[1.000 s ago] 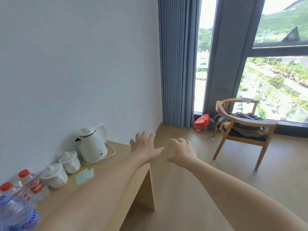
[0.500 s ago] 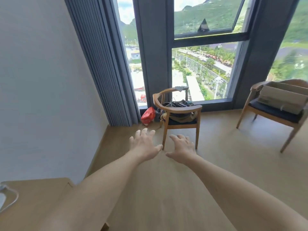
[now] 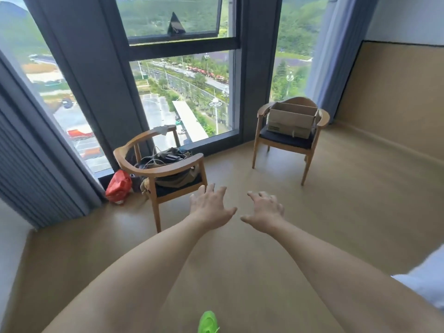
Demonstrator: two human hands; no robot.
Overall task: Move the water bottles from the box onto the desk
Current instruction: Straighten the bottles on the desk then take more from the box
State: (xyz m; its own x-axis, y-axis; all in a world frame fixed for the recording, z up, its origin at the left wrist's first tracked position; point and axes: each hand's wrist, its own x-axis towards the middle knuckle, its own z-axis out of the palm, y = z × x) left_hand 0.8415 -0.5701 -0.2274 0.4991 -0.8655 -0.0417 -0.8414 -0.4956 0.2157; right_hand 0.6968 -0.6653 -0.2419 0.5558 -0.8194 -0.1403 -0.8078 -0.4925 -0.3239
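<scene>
Ahead of both outstretched hands, well apart from them and up to their right, an open brown cardboard box (image 3: 292,118) sits on the dark cushion of a round-backed wooden armchair (image 3: 288,138) by the window. Its height on the seat suits lifting bottles out from above; whether bottles lie inside cannot be told, since only the outer wall and rim show. No desk is in view.

Left hand (image 3: 211,207) is extended palm down, fingers spread and straight, holding nothing. Right hand (image 3: 264,210) lies just beside it, palm down, fingers loosely spread, also empty. Both forearms are held near level over the tan floor (image 3: 360,200).

Nearer, to the left of the hands, a second wooden armchair (image 3: 158,169) carries a heap of bags and cables (image 3: 168,162), with a red plastic bag (image 3: 119,186) on the floor beside it.

Judgement: approach stage, a reach into the box is due next.
</scene>
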